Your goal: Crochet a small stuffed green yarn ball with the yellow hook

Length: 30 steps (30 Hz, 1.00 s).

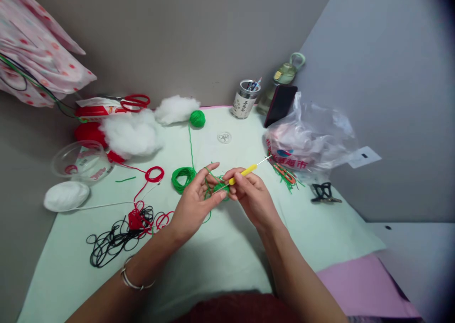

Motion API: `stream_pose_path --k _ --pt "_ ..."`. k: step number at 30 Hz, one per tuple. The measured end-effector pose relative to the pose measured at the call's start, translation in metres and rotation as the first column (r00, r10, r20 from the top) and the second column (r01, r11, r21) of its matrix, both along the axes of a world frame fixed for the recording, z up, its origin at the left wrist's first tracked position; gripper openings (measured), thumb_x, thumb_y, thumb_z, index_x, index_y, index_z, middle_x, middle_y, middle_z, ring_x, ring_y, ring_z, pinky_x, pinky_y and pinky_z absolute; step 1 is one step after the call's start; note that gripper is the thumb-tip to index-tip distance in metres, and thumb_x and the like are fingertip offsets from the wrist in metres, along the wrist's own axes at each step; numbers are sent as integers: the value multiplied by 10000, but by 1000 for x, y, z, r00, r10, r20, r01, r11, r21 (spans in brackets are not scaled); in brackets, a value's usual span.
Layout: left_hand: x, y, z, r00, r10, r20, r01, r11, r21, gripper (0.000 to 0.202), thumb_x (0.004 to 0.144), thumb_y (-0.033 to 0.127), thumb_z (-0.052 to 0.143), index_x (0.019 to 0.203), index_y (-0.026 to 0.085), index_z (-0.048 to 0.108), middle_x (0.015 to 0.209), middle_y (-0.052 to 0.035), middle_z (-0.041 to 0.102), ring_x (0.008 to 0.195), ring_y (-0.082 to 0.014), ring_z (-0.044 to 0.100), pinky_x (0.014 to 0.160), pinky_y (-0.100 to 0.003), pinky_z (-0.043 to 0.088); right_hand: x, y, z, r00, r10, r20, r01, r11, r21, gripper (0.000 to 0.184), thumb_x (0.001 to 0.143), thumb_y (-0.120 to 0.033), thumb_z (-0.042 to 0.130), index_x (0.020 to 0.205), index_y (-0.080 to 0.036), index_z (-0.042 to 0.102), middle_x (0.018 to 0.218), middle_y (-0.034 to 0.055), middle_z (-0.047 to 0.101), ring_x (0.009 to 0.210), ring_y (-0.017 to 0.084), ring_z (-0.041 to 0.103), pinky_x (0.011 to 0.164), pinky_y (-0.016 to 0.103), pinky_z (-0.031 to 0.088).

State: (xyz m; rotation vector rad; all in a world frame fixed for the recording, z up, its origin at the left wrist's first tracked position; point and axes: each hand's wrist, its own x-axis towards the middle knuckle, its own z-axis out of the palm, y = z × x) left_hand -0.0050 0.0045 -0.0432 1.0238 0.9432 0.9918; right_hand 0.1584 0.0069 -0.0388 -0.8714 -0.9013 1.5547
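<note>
My left hand [194, 202] pinches a small green crochet piece [219, 188], with green yarn looped over its fingers. My right hand [250, 192] is closed around a yellow-handled crochet hook [245, 172], whose metal end points up to the right. Both hands meet above the pale green table cover [220, 252]. The green yarn runs back along the table to a small green ball [197, 118] at the far edge. A loose green yarn coil [183, 177] lies just left of my left hand.
Black cord [110, 240] and red yarn [151, 180] tangle at front left. White stuffing [133, 132], a clear bowl [81, 161], red scissors [133, 102], a tin of pens [245, 98], a phone [280, 106], a bottle [284, 74], a plastic bag [305, 140] and a black hair clip [323, 192] surround the work area.
</note>
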Motion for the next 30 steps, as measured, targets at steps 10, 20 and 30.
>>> stream_pose_path --k 10,20,30 --pt "-6 3 2 999 -30 -44 33 996 78 598 900 286 692 1455 215 481 1105 -61 623 1116 -224 617 996 -377 482 -5 3 -1 987 -28 -156 6 990 -139 351 770 -489 879 789 -164 746 678 2 679 545 68 556 478 152 457" --pt "-2 10 -22 958 37 -285 19 982 188 520 876 226 667 1383 191 555 1019 -48 639 1041 -222 629 992 -395 452 -15 0 -16 978 -54 -202 -19 939 -342 402 686 -472 935 747 -152 698 605 -15 686 449 49 532 376 121 401" --pt "-1 12 -35 932 133 -337 -18 946 323 469 826 76 577 1279 193 617 1098 -78 677 1025 -203 650 984 -381 484 -27 -8 -19 961 -101 -257 -16 909 -417 389 694 -425 940 743 -156 664 614 -20 689 447 48 534 374 126 393"
